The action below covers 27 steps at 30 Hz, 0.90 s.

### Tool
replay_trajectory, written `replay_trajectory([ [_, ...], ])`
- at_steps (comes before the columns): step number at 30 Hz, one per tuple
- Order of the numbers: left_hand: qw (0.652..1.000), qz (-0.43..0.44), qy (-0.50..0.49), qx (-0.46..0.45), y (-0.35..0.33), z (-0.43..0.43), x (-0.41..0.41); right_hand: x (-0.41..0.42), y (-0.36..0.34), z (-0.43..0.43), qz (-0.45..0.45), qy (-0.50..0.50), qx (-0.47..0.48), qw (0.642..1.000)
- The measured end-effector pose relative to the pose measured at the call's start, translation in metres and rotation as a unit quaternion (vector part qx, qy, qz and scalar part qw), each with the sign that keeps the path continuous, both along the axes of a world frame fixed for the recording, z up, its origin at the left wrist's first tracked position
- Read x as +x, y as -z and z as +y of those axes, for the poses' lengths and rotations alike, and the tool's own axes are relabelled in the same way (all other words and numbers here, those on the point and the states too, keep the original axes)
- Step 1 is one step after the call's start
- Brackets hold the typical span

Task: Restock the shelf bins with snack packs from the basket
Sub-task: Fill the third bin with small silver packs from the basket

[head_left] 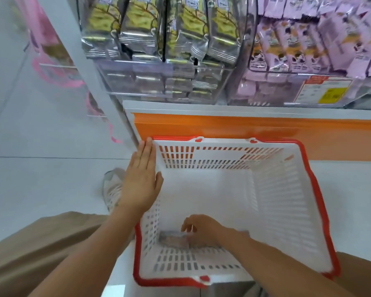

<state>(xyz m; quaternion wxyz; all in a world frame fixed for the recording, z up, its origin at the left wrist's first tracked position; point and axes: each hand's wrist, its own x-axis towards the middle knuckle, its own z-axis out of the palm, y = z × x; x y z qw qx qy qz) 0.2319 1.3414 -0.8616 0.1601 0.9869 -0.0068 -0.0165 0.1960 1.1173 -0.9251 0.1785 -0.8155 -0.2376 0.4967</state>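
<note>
A white slotted basket [287, 200] with a red rim stands on the floor in front of the shelf. One flat silvery snack pack [174, 240] lies on its bottom by the near wall. My right hand [201, 229] reaches into the basket with loosely curled fingers just above that pack; whether it touches the pack is unclear. My left hand [141, 179] lies flat with straight fingers against the basket's left rim. Above, a clear shelf bin [137, 82] holds silver-and-yellow snack packs [180, 35], and a second clear bin [266, 97] to the right holds lilac packs [308, 46].
An orange strip [244, 127] runs along the shelf base just behind the basket. A white upright post [77, 50] borders the shelf on the left, with pink items [43, 39] behind it. A yellow price tag [330, 91] is on the right bin. My shoe [113, 189] is left of the basket.
</note>
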Motion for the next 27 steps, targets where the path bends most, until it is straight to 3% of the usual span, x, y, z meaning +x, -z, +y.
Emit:
replay_trajectory([
  [8,1.000,0.012,-0.016,-0.004,-0.002,-0.001,-0.001,-0.008,0.012,0.030,-0.019,-0.037,-0.065,0.997],
  [17,1.000,0.007,-0.019,0.011,-0.004,-0.004,-0.002,-0.007,0.002,0.026,0.012,0.006,-0.080,0.997],
  [24,0.998,0.013,0.006,0.064,-0.008,-0.004,-0.004,0.017,-0.031,-0.004,-0.030,0.088,-0.024,0.995],
  [27,0.994,-0.012,0.086,0.066,-0.014,-0.014,-0.005,0.037,-0.056,-0.028,-0.040,0.144,0.032,0.988],
])
